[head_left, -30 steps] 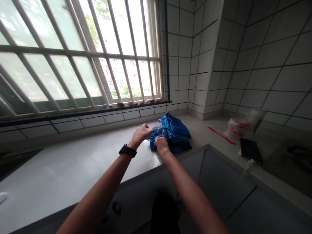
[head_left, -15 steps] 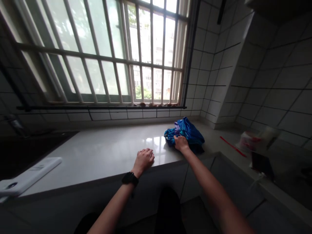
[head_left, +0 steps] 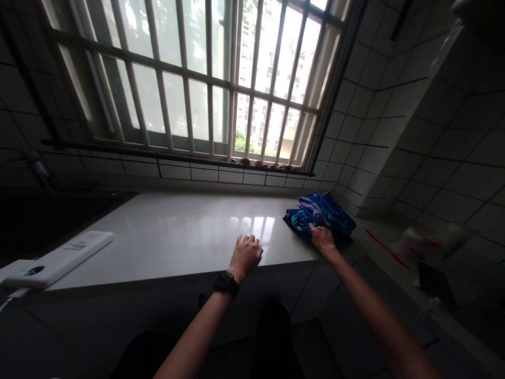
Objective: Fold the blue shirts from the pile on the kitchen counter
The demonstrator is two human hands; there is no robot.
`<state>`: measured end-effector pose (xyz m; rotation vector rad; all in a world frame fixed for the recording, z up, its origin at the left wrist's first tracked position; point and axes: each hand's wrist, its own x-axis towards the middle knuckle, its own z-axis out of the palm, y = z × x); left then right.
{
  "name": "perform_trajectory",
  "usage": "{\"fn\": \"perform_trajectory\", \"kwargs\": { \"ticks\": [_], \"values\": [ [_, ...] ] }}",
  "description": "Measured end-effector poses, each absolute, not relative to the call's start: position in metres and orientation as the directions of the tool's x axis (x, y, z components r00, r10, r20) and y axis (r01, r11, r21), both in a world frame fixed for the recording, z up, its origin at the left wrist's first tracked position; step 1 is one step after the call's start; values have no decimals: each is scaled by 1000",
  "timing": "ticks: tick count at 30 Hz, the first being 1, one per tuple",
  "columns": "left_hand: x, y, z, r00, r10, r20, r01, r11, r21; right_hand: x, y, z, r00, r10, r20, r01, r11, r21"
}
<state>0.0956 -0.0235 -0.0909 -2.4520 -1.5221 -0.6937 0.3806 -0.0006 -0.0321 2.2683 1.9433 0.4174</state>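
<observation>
A crumpled bundle of blue cloth (head_left: 327,210) with a purple piece in it lies at the right end of the white countertop (head_left: 169,237). At its near edge is my right hand (head_left: 323,239), fingers closed on the cloth; the fingertips are partly hidden against it. My left hand (head_left: 246,257), with a black watch (head_left: 226,284) at the wrist, is over the counter's front edge. Its fingers are loosely bent and a little apart, and nothing shows in them. Whether it touches the counter I cannot tell.
To the left, a white power bank (head_left: 74,258) with a cable lies near the dark sink (head_left: 51,216). A red strip (head_left: 386,248) and a blurred plastic bag (head_left: 420,243) lie on the right-hand counter. A barred window (head_left: 189,79) is above.
My view has shifted, so most things sit differently in the frame. The cloth bundle looks more spread, with more of the purple piece showing. My left fingers are slightly more apart.
</observation>
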Motion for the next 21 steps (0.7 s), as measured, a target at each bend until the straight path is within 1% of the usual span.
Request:
{"fn": "perform_trajectory", "kwargs": {
  "ticks": [3, 5, 6, 7, 8, 10, 11, 12, 13, 14, 15, 16, 17, 18, 20, 21],
  "values": [
    [95, -26, -91, 378, 792, 480, 880, -469, 80, 372, -4, -20, 112, 991, 71, 939, -129, 320],
    [96, -27, -91, 386, 793, 472, 878, -472, 74, 371, -2, 0, 98, 995, 24, 941, -100, 324],
    [96, -28, -91, 386, 794, 469, 878, -473, 79, 374, 0, 12, 97, 995, 33, 945, -103, 309],
    [96, -28, -91, 382, 796, 469, 876, -473, 91, 379, 4, 25, 105, 992, 75, 951, -122, 283],
    [97, -28, -91, 372, 798, 474, 873, -474, 114, 385, 9, 37, 133, 978, 161, 955, -170, 245],
    [97, -28, -89, 332, 805, 491, 853, -479, 208, 402, 19, 53, 227, 913, 340, 946, -290, 148],
    [97, -28, -87, 300, 811, 502, 826, -484, 289, 410, 24, 56, 288, 887, 360, 933, -345, 102],
    [96, -29, -85, 258, 820, 511, 773, -493, 399, 419, 28, 55, 342, 879, 334, 920, -385, 72],
    [95, -30, -82, 203, 834, 512, 670, -500, 548, 426, 32, 52, 382, 883, 273, 909, -412, 60],
    [93, -32, -79, 142, 854, 501, 518, -495, 698, 431, 34, 46, 407, 891, 203, 902, -426, 65],
    [90, -34, -76, 89, 874, 477, 347, -476, 808, 435, 36, 40, 415, 898, 144, 900, -429, 82],
    [87, -38, -73, 47, 896, 441, 175, -442, 880, 438, 37, 33, 414, 904, 108, 900, -424, 104],
    [83, -42, -70, 15, 919, 394, 14, -394, 919, 439, 37, 28, 406, 909, 94, 901, -415, 128],
    [80, -47, -67, -9, 940, 340, -125, -338, 933, 441, 38, 23, 392, 915, 96, 903, -403, 151],
    [75, -58, -64, -28, 972, 231, -347, -226, 910, 443, 38, 19, 361, 928, 95, 910, -372, 183],
    [73, -64, -63, -23, 984, 177, -457, -168, 873, 444, 38, 19, 345, 934, 91, 914, -356, 194]
  ]
}}
